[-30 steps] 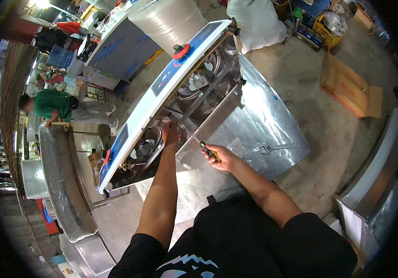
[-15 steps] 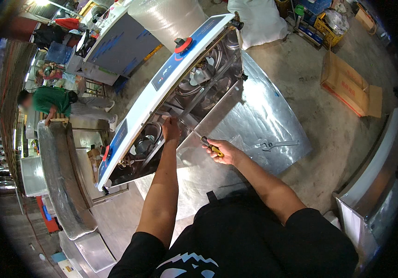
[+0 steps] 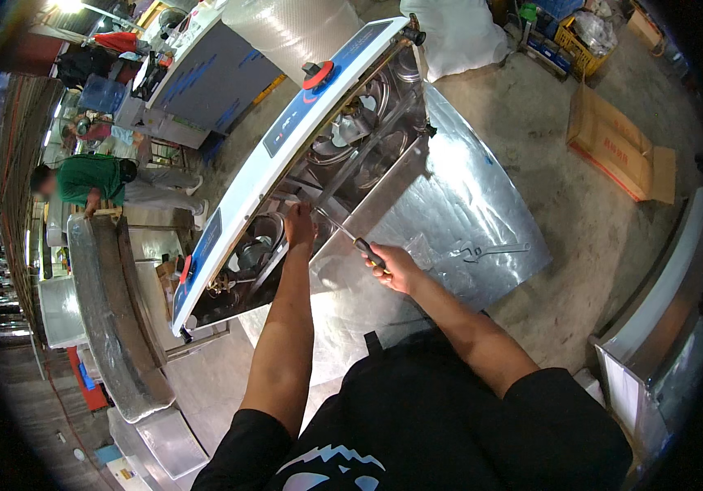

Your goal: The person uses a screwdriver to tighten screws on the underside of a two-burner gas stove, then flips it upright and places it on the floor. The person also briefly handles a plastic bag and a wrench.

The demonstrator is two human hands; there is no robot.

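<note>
A gas stove [image 3: 241, 192] lies tilted before me, its inner metal parts and burners exposed and its blue-and-white front panel with red-and-black knobs along the far left side. In my right hand [image 3: 395, 268] is a screwdriver [image 3: 370, 253] with a black-and-yellow handle; its shaft points up and left into the stove. My left hand [image 3: 300, 225] is closed inside the stove frame, close to the screwdriver's tip. What its fingers pinch is hidden. An adjustable wrench [image 3: 494, 250] rests on the shiny metal sheet [image 3: 482, 196] to the right of my right hand.
Behind the stove stand a bubble-wrap roll [image 3: 290, 37] and a white sack [image 3: 458, 41]. An open cardboard box [image 3: 613, 147] lies on the floor at right. A person in green [image 3: 94, 180] works at far left beside a wrapped metal piece [image 3: 110, 319].
My right hand has turned around the screwdriver handle, so less yellow shows. The left hand stays almost where it was, by the tool's tip.
</note>
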